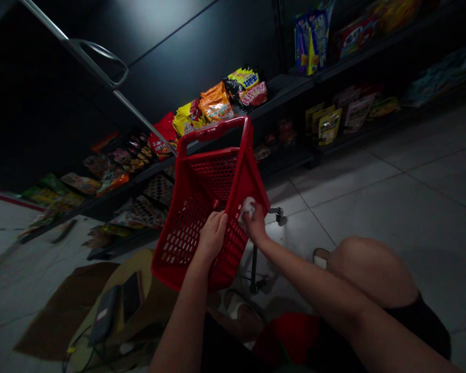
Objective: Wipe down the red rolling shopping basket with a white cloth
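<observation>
A red plastic shopping cart basket (231, 259) with slotted walls stands tilted in front of me on dark legs with casters. My left hand (213, 234) is closed over the upper edge of its near side wall. In my right hand (255, 223) is a crumpled white cloth (247, 206), pressed against the outside of that same wall. The fingertips of the right hand are partly hidden by the cloth. Behind the basket, a silver metal pole (140, 118) with a loop runs to the upper left.
Dark shelves hold snack bags (216, 101) and other packets (329, 126) behind the cart. At lower left, a round stool (89, 305) carries dark flat devices with cables, beside brown cardboard (62, 316). A caster (279, 215) rests on the tiled floor near my knee.
</observation>
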Action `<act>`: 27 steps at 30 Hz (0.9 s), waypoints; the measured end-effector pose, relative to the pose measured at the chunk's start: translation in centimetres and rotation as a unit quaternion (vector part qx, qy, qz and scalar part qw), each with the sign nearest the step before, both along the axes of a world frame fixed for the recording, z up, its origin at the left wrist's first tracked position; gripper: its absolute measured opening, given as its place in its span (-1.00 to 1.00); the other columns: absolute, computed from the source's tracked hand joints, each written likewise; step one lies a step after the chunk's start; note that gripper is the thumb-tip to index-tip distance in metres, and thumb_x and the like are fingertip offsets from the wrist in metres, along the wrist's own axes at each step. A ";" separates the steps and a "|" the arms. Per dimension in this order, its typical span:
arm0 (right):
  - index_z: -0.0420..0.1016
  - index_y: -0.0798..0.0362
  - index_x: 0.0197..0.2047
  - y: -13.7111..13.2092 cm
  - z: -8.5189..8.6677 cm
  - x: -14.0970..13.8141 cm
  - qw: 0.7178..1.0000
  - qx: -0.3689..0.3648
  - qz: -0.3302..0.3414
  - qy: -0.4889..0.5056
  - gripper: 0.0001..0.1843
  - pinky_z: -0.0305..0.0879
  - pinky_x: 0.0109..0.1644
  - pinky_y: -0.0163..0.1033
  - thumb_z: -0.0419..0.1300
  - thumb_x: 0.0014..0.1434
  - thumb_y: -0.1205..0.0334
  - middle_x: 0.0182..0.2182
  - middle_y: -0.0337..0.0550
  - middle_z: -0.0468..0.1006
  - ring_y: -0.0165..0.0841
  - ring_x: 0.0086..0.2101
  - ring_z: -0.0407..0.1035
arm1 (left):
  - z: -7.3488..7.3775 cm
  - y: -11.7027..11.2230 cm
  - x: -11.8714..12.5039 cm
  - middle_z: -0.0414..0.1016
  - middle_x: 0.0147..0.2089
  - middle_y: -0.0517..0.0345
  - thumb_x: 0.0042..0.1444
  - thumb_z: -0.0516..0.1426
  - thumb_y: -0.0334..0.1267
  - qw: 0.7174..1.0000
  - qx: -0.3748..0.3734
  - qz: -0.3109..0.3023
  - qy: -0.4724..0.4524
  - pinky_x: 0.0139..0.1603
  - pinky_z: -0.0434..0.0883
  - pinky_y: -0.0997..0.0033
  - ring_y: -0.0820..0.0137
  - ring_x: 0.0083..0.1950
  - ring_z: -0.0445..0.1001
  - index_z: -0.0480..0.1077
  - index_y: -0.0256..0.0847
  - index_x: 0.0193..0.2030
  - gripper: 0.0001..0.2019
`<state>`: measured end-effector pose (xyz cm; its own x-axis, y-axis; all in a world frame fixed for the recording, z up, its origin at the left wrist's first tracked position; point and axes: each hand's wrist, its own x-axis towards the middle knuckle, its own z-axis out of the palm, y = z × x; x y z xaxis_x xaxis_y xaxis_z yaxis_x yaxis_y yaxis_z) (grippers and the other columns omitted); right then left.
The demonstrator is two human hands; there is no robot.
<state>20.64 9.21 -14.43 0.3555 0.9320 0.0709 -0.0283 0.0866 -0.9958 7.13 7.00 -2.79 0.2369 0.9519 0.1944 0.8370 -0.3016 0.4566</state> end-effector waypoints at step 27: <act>0.43 -0.07 0.02 -3.2 -3.7 1.3 0.945 0.145 0.210 -0.206 -0.62 0.36 -0.02 -0.20 0.21 0.09 0.26 -0.04 -0.12 0.47 -0.26 -0.10 0.40 | 0.4 0.1 0.0 0.50 -0.07 0.00 0.38 -0.15 -0.09 1.000 0.018 0.004 0.019 0.17 0.36 0.28 0.30 0.02 0.46 0.47 -0.20 -0.03 -0.59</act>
<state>21.96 6.01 -18.13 -0.1547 0.9045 0.3974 0.2641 0.4255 -0.8656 7.09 7.07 -2.38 0.2378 0.9463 0.2189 0.8560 -0.3107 0.4131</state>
